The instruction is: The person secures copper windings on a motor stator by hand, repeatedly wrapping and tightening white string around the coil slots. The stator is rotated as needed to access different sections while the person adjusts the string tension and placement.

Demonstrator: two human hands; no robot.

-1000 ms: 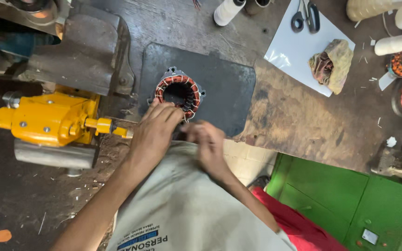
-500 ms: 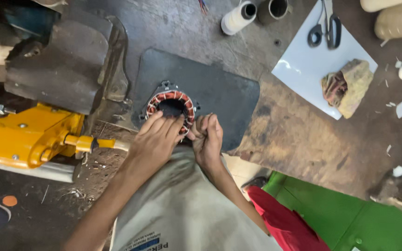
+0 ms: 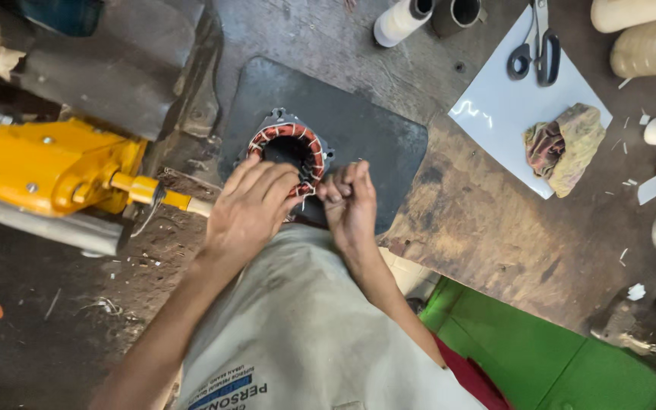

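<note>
A round motor stator (image 3: 288, 146) with red-brown copper windings lies on a dark mat (image 3: 358, 129) on the workbench. My left hand (image 3: 252, 209) rests flat on the stator's near rim, fingers spread over the windings. My right hand (image 3: 351, 199) is closed just to the right of it, fingertips pinched on a thin thread or wire at the stator's edge. What it pinches is too fine to see clearly.
A yellow machine (image 3: 55, 163) sits at the left. A white sheet (image 3: 510, 114) at the back right carries scissors (image 3: 537, 49) and a rag (image 3: 563, 144). Thread spools (image 3: 400, 19) stand at the back. A green box (image 3: 571, 357) lies below the bench edge.
The view has shifted, so the stator sits higher and closer. Both hands stayed at its near rim; my right hand has closed tighter beside the windings.
</note>
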